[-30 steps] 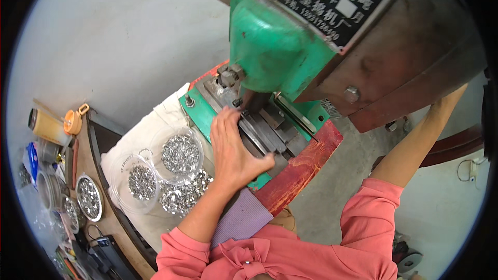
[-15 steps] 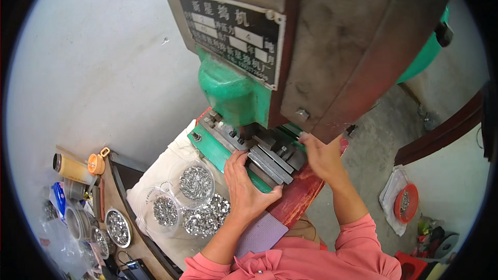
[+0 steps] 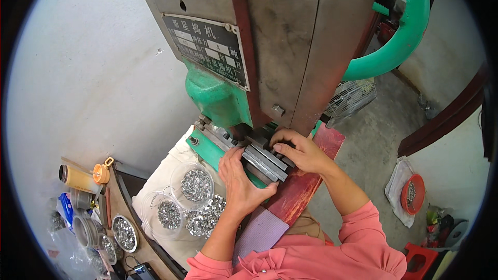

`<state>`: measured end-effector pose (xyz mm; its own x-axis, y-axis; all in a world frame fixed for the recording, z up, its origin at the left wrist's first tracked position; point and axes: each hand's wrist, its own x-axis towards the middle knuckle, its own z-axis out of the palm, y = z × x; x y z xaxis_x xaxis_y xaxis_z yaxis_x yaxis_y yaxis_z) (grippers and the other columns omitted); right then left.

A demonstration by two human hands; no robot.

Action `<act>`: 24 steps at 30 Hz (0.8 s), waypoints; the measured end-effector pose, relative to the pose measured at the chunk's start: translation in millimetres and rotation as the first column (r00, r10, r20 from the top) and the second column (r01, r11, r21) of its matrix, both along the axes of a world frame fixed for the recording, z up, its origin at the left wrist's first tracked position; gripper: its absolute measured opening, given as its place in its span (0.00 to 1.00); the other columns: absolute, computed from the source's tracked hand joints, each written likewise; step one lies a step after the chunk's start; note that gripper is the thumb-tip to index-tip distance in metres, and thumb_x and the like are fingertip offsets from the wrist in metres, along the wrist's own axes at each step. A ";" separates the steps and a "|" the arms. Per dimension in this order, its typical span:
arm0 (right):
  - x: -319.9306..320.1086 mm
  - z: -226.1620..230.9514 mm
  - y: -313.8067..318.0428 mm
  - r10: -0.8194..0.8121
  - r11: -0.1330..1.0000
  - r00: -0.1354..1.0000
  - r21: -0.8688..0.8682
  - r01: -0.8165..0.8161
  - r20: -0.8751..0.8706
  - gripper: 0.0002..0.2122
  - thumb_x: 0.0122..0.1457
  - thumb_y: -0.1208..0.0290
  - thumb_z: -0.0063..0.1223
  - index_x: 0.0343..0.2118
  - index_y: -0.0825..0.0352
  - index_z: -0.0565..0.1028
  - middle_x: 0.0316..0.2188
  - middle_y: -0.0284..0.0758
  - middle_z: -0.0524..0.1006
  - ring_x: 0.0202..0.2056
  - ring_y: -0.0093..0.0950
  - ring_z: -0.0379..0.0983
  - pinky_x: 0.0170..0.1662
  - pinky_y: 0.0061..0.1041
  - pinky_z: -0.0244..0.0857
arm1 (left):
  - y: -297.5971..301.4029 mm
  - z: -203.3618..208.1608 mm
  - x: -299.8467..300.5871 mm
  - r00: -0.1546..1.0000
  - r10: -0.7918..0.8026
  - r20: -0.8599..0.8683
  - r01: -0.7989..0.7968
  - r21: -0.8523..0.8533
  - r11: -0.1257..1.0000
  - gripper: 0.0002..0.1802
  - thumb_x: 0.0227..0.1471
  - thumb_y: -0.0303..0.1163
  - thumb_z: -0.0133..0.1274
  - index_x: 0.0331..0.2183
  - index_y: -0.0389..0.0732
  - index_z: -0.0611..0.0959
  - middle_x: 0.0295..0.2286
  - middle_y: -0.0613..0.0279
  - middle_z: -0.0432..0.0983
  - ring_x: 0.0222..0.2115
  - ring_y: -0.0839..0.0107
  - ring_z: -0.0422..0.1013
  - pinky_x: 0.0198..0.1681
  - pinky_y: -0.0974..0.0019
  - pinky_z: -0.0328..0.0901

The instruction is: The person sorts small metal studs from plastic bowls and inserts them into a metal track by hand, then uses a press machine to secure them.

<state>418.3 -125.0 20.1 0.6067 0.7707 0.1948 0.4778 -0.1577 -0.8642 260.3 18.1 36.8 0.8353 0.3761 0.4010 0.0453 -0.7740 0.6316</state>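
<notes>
Right hand (image 3: 303, 153) now curled atop grey steel die blocks (image 3: 265, 159); left hand (image 3: 239, 179) flat against them.
Clear round tubs of silvery metal pieces (image 3: 196, 185) left of left hand; green-grey press (image 3: 259, 52) overhangs both.

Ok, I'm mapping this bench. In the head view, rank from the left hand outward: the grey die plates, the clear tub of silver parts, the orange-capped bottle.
From the left hand:
1. Grey die plates, touching it, just to its right.
2. Clear tub of silver parts, close on its left.
3. Orange-capped bottle, far left, by the wall.
</notes>
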 end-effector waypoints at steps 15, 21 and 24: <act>-86.1 39.4 -31.3 -0.134 0.950 0.656 -0.092 0.299 0.743 0.17 0.52 0.54 0.65 0.30 0.64 0.74 0.20 0.32 0.73 0.22 0.33 0.73 0.26 0.31 0.64 | 19.9 1.2 -20.6 0.992 -0.104 -0.069 0.102 -0.028 0.994 0.59 0.27 0.36 0.75 0.60 0.35 0.62 0.55 0.44 0.61 0.57 0.46 0.57 0.62 0.49 0.50; -89.1 32.8 -28.6 -0.171 0.952 0.683 -0.060 0.301 0.710 0.13 0.53 0.61 0.65 0.31 0.65 0.73 0.20 0.35 0.72 0.22 0.35 0.73 0.26 0.32 0.67 | 17.0 5.0 -40.6 0.996 -0.091 -0.012 0.089 -0.130 0.988 0.50 0.34 0.29 0.72 0.59 0.36 0.66 0.53 0.44 0.63 0.55 0.47 0.61 0.60 0.53 0.58; -91.1 32.3 -39.9 -0.210 0.966 0.672 0.046 0.253 0.710 0.10 0.53 0.68 0.64 0.32 0.66 0.74 0.22 0.36 0.74 0.22 0.35 0.73 0.25 0.32 0.67 | 8.5 13.8 -49.4 0.993 -0.117 0.025 0.119 -0.235 0.965 0.41 0.38 0.27 0.70 0.55 0.37 0.71 0.50 0.46 0.66 0.51 0.51 0.66 0.56 0.56 0.63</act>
<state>327.2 -164.9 52.4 0.4677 0.6463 0.6029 0.8824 -0.3813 -0.2757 210.9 26.6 50.6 0.8755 0.3601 0.3223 -0.0455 -0.6025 0.7968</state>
